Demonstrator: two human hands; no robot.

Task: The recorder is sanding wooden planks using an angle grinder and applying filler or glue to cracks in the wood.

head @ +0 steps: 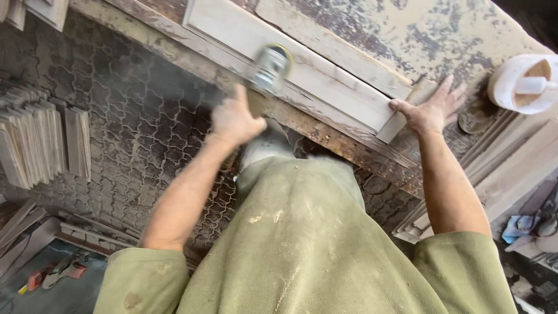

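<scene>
**Left hand wrapped on a blurred tool, right hand flat on the panel**

Closed around the handle of a blurred, cylindrical power tool (269,68), the left hand (234,121) holds it against the near edge of a pale wooden panel (302,67). The panel lies on a worn, paint-flecked workbench (442,40). The right hand (431,109) rests open, fingers spread, at the panel's right end. A white tub (511,87) sits farther right; stacked wood strips (40,136) stand at the left.

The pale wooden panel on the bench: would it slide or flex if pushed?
Probably stiff: the panel is a thick framed board. It may slide on the dusty bench, so the right hand presses its end. Likely fairly heavy, given its length.
</scene>
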